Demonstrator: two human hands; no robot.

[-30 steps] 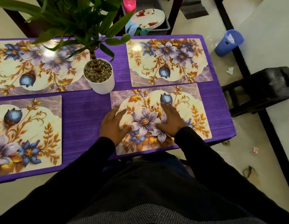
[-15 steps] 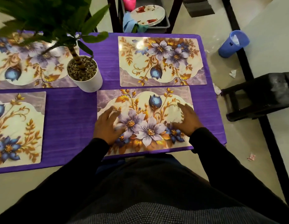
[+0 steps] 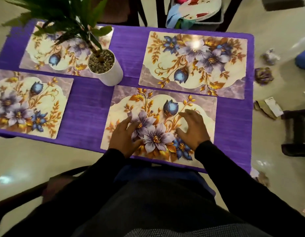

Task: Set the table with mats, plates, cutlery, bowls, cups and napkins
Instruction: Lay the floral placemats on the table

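Observation:
Several floral place mats lie on the purple table [image 3: 90, 106]. The near right mat [image 3: 158, 103] sits in front of me, reaching the table's front edge. My left hand [image 3: 126, 135] rests flat on its left part, fingers spread. My right hand [image 3: 192, 129] hovers or touches its right part with fingers spread and slightly bent, holding nothing. Other mats lie at the far right [image 3: 196, 64], far left [image 3: 62, 52] and near left [image 3: 28, 105]. A stack of white plates with red flowers [image 3: 201, 7] sits in a grey bin beyond the table, beside blue cloths [image 3: 175, 17].
A white pot with a green plant [image 3: 105, 67] stands at the table's middle, overlapping the far left mat. A dark stool [image 3: 297, 132] and scraps of paper [image 3: 271, 108] lie on the floor at the right. A blue bucket [image 3: 303, 59] shows at the right edge.
The near right mat has slid to sit straighter along the front edge. My hands moved apart, then closer again, and my right hand's fingers have lifted a little. The view shifted right.

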